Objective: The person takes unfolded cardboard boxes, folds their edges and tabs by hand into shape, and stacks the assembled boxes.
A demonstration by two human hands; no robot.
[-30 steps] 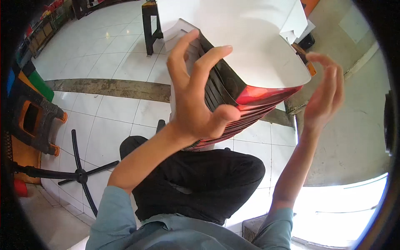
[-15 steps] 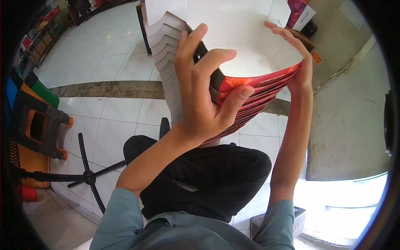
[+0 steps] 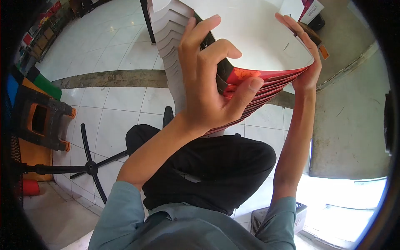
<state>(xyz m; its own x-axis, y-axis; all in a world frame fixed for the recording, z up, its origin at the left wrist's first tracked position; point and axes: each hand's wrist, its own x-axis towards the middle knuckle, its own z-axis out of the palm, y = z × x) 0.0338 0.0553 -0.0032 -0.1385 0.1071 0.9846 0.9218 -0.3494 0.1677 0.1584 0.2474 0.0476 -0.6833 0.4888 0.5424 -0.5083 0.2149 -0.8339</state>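
In front of me is a tall stack of nested cardboard boxes [image 3: 266, 77], red with an orange floral print outside and white inside, tilted with the open top toward me. My left hand [image 3: 208, 83] is against the near left corner, its fingers bent along the left side and its thumb against the red front. On the opposite side, my right hand [image 3: 308, 62] wraps the right wall, fingers stretched along the rim and palm against the outside. The stack is held between both hands. Grey flaps [image 3: 171, 46] hang in layers along its left side.
A dark plastic stool [image 3: 46, 118] and a black stand with spread legs [image 3: 91, 168] are to the left on the tiled floor [image 3: 121, 102]. A grey panel [image 3: 354, 129] rises on the right. At lower right sits a plastic crate [image 3: 300, 216].
The view has tipped slightly, so floor and stack both sit higher in it. The stack and both hands have shifted a little to the right, with the hold unchanged.
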